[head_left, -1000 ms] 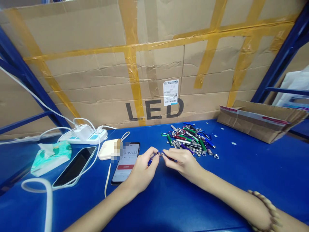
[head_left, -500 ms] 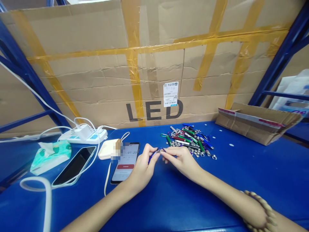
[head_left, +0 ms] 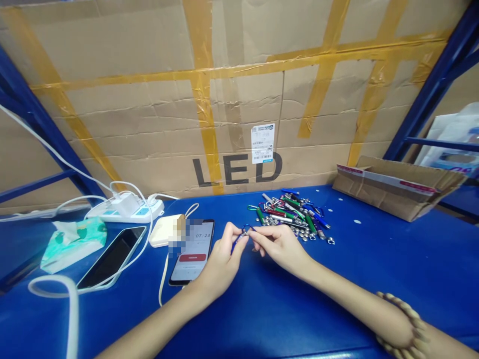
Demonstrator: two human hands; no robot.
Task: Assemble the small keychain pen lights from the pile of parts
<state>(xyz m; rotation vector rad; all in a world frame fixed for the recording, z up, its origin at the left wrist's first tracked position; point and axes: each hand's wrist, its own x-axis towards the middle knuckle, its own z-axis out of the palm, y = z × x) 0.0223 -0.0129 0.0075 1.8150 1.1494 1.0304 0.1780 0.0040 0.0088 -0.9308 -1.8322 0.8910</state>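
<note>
LH (head_left: 221, 259), RH (head_left: 283, 248) pinch clip (head_left: 247, 225) | tissue pk (head_left: 78, 249): tissue (head_left: 71, 231) out | ctn (head_left: 392, 194): inside hidden

Creased brown cardboard (head_left: 149, 119) rose like a wall behind the blue tabletop (head_left: 377, 264), crossed by strips of yellow tape (head_left: 202, 104) and printed with black letters (head_left: 228, 172) — "LED" — beside a white label (head_left: 262, 143). Slanting blue metal posts, a left one (head_left: 47, 129) and a right one (head_left: 424, 92), framed it. Light left a soft sheen on the tabletop — pale spots (head_left: 357, 222) dotted its far side.
</note>
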